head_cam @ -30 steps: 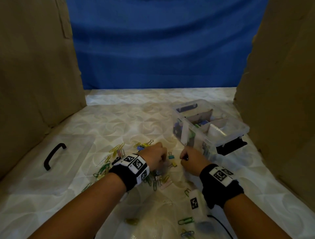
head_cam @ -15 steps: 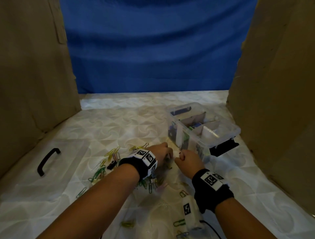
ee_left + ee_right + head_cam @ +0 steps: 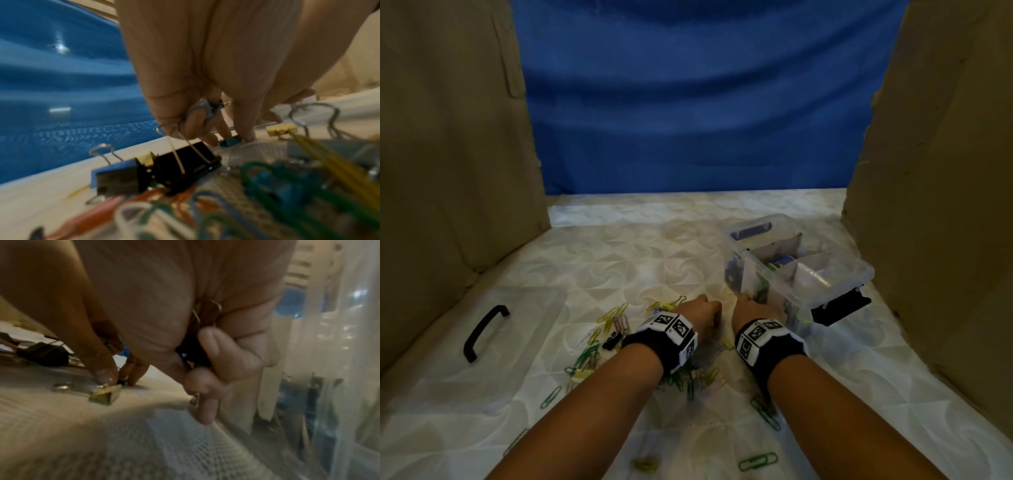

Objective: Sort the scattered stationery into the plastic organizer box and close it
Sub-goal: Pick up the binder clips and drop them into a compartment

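My head view hides what both wrist views show: my left hand (image 3: 205, 73) pinches wire-handled binder clips (image 3: 207, 108); my right hand (image 3: 185, 318) curls round another clip (image 3: 197, 344), the clear plastic organizer box (image 3: 825, 284) at 3 o'clock.

The clear organizer box (image 3: 801, 270) stands open on the right, its compartments partly filled. Colored paper clips (image 3: 592, 356) and binder clips (image 3: 185, 165) lie scattered left of it. Its clear lid (image 3: 482, 329), with a black handle, lies flat far left.

no words, brands or numbers can be read anywhere. the only signs are black-and-white square coded markers on the white blocks of the black wristband on the left wrist (image 3: 669, 330) and the black wristband on the right wrist (image 3: 763, 337); they carry patterns, not letters.
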A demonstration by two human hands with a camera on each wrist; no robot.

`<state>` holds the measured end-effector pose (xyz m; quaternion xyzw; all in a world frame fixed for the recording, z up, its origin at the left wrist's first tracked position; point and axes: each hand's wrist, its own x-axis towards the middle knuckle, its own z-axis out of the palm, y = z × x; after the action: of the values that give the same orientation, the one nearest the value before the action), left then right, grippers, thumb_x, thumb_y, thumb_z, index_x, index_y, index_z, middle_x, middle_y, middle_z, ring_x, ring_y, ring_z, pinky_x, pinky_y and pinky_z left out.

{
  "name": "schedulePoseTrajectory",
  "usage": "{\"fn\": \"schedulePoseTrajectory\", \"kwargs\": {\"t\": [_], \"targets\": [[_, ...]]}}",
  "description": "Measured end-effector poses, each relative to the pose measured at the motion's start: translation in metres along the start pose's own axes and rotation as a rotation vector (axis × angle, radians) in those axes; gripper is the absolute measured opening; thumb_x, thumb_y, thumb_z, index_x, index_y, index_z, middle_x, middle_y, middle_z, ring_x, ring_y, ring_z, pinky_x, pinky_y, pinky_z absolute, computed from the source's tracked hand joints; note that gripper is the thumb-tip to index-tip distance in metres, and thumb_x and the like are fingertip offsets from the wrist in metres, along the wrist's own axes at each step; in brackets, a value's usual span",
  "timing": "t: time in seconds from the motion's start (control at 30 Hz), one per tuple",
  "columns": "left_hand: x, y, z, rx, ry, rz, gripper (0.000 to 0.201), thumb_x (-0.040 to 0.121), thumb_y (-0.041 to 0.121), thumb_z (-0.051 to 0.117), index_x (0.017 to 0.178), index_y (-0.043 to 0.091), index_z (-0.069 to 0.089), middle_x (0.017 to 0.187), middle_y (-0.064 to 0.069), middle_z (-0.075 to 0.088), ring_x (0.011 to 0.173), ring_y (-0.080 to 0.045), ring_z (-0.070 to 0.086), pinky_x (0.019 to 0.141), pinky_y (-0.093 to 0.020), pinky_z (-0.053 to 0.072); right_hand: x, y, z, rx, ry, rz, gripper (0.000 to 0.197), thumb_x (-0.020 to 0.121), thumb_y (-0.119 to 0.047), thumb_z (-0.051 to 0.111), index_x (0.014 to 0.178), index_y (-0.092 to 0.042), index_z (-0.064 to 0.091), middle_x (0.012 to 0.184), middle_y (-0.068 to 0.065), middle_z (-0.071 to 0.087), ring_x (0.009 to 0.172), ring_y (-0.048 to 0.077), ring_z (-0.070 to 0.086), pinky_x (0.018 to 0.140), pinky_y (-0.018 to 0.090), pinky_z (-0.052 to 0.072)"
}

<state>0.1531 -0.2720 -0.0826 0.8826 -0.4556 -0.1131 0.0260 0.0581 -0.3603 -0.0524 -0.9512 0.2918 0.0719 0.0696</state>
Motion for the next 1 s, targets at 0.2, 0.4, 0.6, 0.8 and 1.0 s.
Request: {"fn": "schedulePoseTrajectory", "kwargs": {"t": [0.2, 0.4, 0.6, 0.8, 1.0], "targets": [[0.001, 0.001, 0.005, -0.01, -0.008, -0.036, 0.022, 0.089, 0.027, 0.057, 0.108, 0.016, 0.054, 0.111, -0.016, 0.052, 0.1, -0.039, 0.057, 0.08, -0.038, 0.042, 0.0, -0.001, -0.003, 0.05, -0.015, 0.063, 0.039, 0.097, -0.008, 0.037, 0.135, 0.002, 0.036, 0.133, 0.02, 0.054, 0.12, 0.031, 0.056, 0.092, 0.037, 0.047], [-0.007, 0.009, 0.0, -0.05, 0.011, -0.083, 0.029, 0.095, 0.016, 0.047, 0.119, 0.001, 0.044, 0.12, -0.022, 0.041, 0.106, -0.042, 0.054, 0.082, -0.043, 0.041, -0.008, 0.008, -0.003, -0.017, -0.036, -0.001, 0.035, 0.099, -0.007, 0.033, 0.133, -0.001, 0.041, 0.137, 0.015, 0.051, 0.126, 0.029, 0.052, 0.1, 0.036, 0.043], [-0.019, 0.009, -0.01, -0.258, 0.039, -0.011, 0.023, 0.095, 0.02, 0.048, 0.109, 0.003, 0.045, 0.104, -0.021, 0.058, 0.095, -0.035, 0.058, 0.081, -0.039, 0.045, -0.034, 0.028, -0.002, 0.221, -0.034, -0.179, 0.019, 0.098, -0.014, 0.04, 0.116, -0.01, 0.045, 0.108, 0.012, 0.061, 0.109, 0.03, 0.06, 0.086, 0.036, 0.045], [-0.021, 0.026, -0.005, -0.148, -0.044, -0.044, 0.028, 0.095, 0.024, 0.047, 0.113, 0.002, 0.048, 0.118, -0.02, 0.052, 0.106, -0.039, 0.055, 0.087, -0.042, 0.044, -0.063, 0.063, -0.068, 0.328, 0.324, -0.242, 0.013, 0.098, -0.018, 0.042, 0.105, -0.009, 0.047, 0.074, 0.007, 0.055, 0.075, 0.027, 0.057, 0.066, 0.032, 0.041], [-0.022, 0.04, 0.0, -0.04, -0.053, -0.036, 0.035, 0.094, 0.033, 0.052, 0.117, 0.007, 0.05, 0.123, -0.016, 0.054, 0.11, -0.035, 0.056, 0.089, -0.039, 0.044, -0.015, 0.078, -0.11, 0.007, 0.073, -0.116, 0.025, 0.094, -0.021, 0.052, 0.115, -0.01, 0.058, 0.116, 0.013, 0.063, 0.104, 0.028, 0.058, 0.078, 0.029, 0.039]]}}
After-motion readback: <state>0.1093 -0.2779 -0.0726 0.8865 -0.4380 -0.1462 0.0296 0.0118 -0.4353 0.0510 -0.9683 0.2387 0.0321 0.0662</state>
